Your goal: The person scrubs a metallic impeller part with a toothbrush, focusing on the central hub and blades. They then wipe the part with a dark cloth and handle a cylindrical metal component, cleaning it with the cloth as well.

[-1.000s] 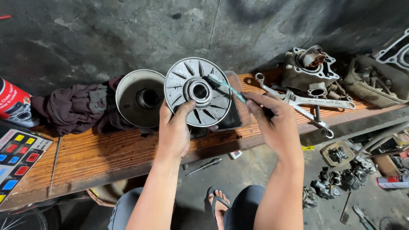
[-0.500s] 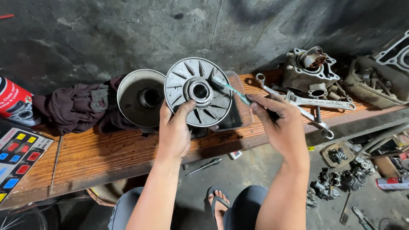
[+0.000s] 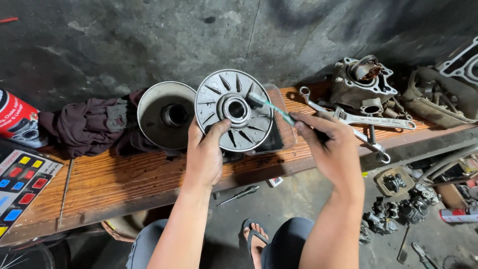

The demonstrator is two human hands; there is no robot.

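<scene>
Head view, wooden bench [image 3: 99,184] against grimy concrete wall [image 3: 124,40], left hand [image 3: 204,152] clamped on finned metal disc [image 3: 234,110] at its 6 o'clock, right hand [image 3: 326,142] closed on teal toothbrush [image 3: 271,105], bristles touching disc at 2 o'clock

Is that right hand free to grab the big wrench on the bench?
Probably not yet: the right hand is gripping a green brush, though the wrench lies uncovered just beyond it.

Wooden bench [image 3: 99,184] carrying dark rag [image 3: 84,127], bowl-shaped metal part [image 3: 167,115], clear plastic tray [image 3: 284,124], wrenches [image 3: 368,119], engine cylinder [image 3: 363,82]; spray can [image 3: 17,119] sitting at left end.
</scene>
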